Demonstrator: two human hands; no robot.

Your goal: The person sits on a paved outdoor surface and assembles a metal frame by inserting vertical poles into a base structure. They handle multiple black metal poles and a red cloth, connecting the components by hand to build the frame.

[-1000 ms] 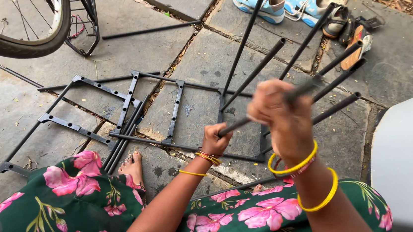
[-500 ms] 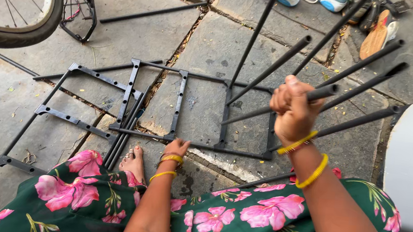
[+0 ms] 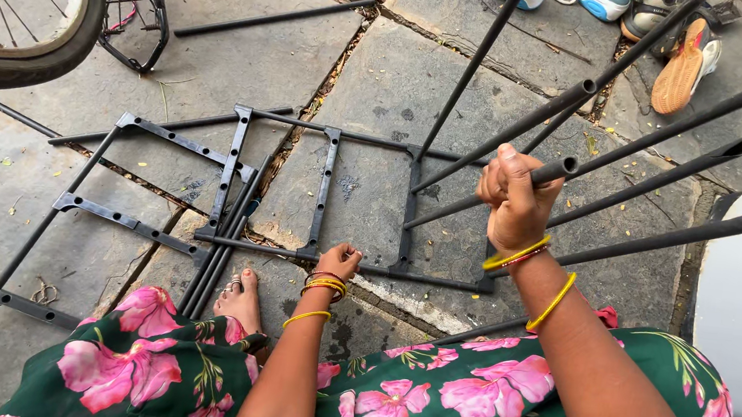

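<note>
From the head view, a black metal rod is gripped in the closed right hand, while the lower bar of the black frame on the stone floor is pinched by the curled left hand. The frame could be tipped if the rod is levered sideways, and the bare foot beside it could be caught. The rod's lower end is hidden, and the outer tube ends are cut off.

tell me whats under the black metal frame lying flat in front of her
Under the black metal frame lie grey stone slabs with dirt-filled joints. The left hand rests on its near bar, the right hand grips a black tube. Ground directly beneath the bars is hidden.
</note>
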